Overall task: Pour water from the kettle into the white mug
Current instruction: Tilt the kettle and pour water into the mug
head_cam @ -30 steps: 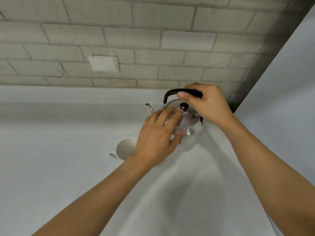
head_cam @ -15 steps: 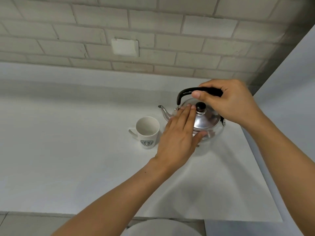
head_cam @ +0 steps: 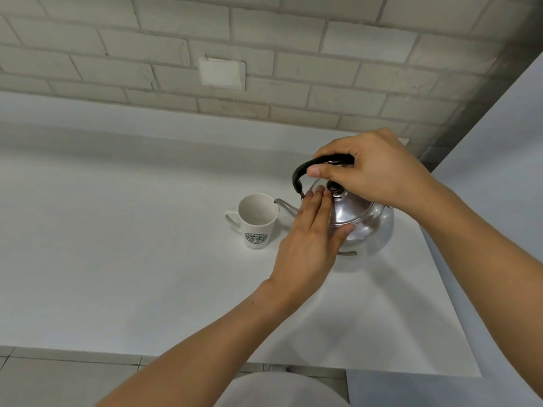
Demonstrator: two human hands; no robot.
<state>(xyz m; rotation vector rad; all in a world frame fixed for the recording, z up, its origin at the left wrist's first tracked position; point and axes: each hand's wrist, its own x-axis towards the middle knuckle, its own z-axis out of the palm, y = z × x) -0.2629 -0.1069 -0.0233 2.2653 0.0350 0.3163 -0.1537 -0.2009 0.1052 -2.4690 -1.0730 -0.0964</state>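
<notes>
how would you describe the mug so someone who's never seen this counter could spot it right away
On the white counter below the brick wall, look just left of the steel kettle that both hands are on. The mug stands upright by the spout tip: white, handle to the left, with a round green logo on its near side, the only cup there.

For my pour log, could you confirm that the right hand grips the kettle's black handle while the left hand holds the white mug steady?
Not quite: in the head view the left hand rests flat on the kettle lid, not the white mug. The right hand does grip the black handle.
</notes>
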